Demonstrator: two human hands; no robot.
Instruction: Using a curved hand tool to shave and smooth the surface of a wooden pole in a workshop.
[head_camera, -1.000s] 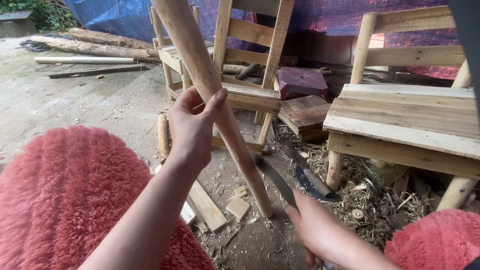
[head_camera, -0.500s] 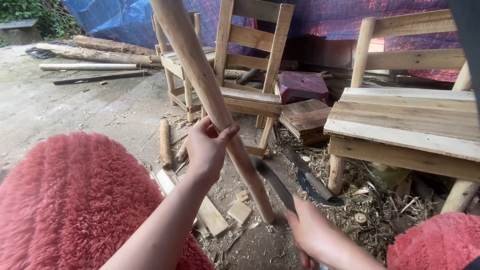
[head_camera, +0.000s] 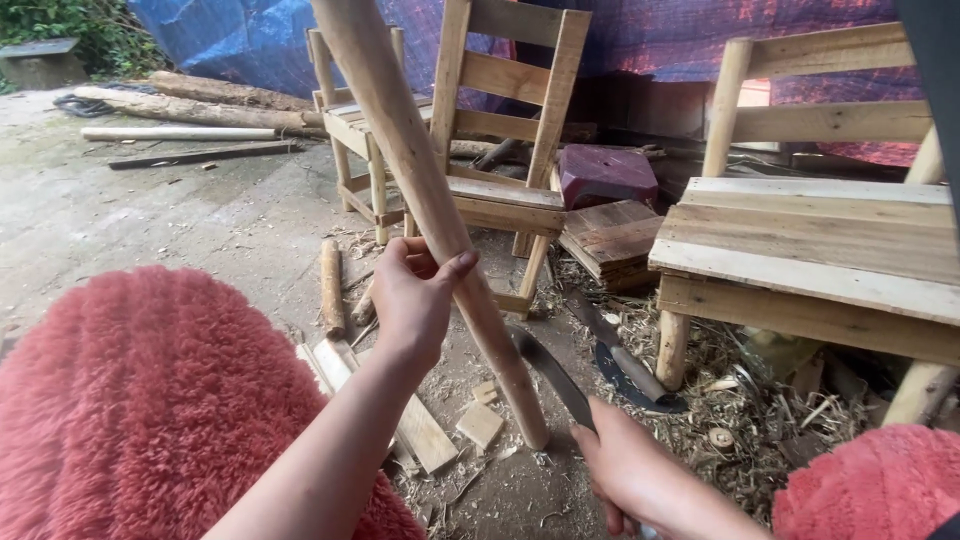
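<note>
The left arm reaches forward and up from the lower middle of the view, bare from elbow to wrist. The left hand (head_camera: 412, 300) is curled closed, back toward the camera, fingers (head_camera: 445, 275) wrapped round from the left with the thumb tip showing on the right. The right hand (head_camera: 630, 470) sits low at the bottom edge, knuckles up, clenched in a fist, its forearm running off toward the lower right.

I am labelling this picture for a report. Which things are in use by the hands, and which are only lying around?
In use: wooden pole, left hand, right hand, long knife.

Lying around: wooden chairs, red block, second blade, offcuts, logs.
</note>
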